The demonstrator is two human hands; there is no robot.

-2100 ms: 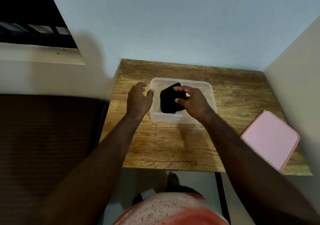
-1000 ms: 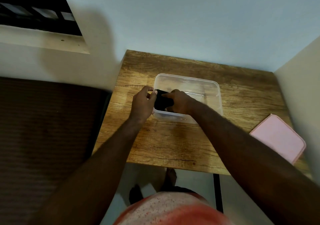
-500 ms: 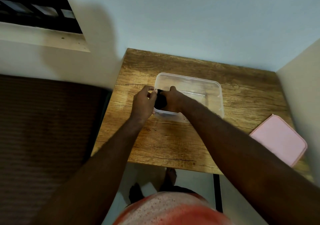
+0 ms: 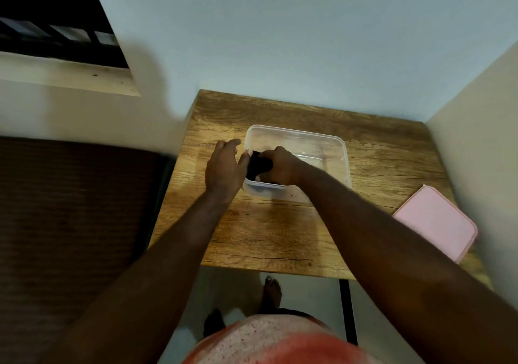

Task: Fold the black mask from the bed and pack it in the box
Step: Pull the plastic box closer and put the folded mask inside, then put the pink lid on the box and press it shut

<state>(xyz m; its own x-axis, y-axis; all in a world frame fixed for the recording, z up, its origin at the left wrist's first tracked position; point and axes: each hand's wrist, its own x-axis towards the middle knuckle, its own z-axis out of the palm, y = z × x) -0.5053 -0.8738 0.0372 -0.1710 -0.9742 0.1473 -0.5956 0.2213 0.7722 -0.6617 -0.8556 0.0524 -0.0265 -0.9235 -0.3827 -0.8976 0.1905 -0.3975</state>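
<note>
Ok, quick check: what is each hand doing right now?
Left hand: open, fingers spread, thumb against the mask at the box edge.
Right hand: closed on the mask inside the box.

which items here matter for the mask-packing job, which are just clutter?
In the job:
black mask, pressed into the left end of the box
clear plastic box on the wooden table
right hand, on the mask inside the box
left hand, at the box's left wall, thumb on the mask

Lying about:
pink lid at the table's right edge
brown bed, left
</note>
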